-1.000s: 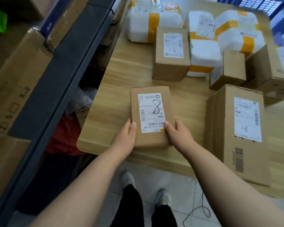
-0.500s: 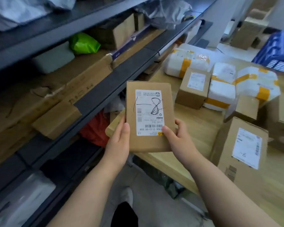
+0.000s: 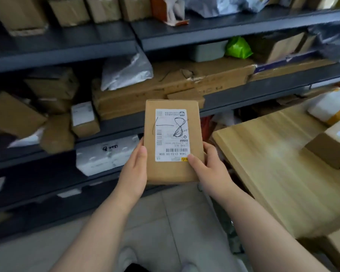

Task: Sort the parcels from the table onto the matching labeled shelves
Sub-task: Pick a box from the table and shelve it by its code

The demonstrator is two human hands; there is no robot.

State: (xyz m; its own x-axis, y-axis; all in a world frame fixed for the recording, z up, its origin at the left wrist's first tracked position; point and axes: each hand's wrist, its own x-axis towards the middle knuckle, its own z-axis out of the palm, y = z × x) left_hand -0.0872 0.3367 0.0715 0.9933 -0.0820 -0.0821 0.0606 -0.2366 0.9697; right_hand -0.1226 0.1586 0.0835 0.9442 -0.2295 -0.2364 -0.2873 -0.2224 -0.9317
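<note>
A flat brown cardboard parcel [image 3: 172,171] with a white shipping label, hand-marked "1-8", is held upright in the air in front of the dark metal shelves [image 3: 234,97]. My left hand [image 3: 134,171] grips its lower left edge, thumb on the front. Gripping the lower right edge is my right hand [image 3: 206,169], whose thumb lies on the label's corner. The parcel is off the wooden table [image 3: 279,165], which stands to the right.
The shelves hold several brown boxes, a grey poly bag [image 3: 126,71], a green bag [image 3: 238,48] and a white parcel [image 3: 108,154] on a lower level. More parcels sit at the table's right edge [image 3: 334,146]. Tiled floor lies below.
Both hands lifted the parcel off the table and carried it left toward the shelves. The view has turned from the table to face the shelving.
</note>
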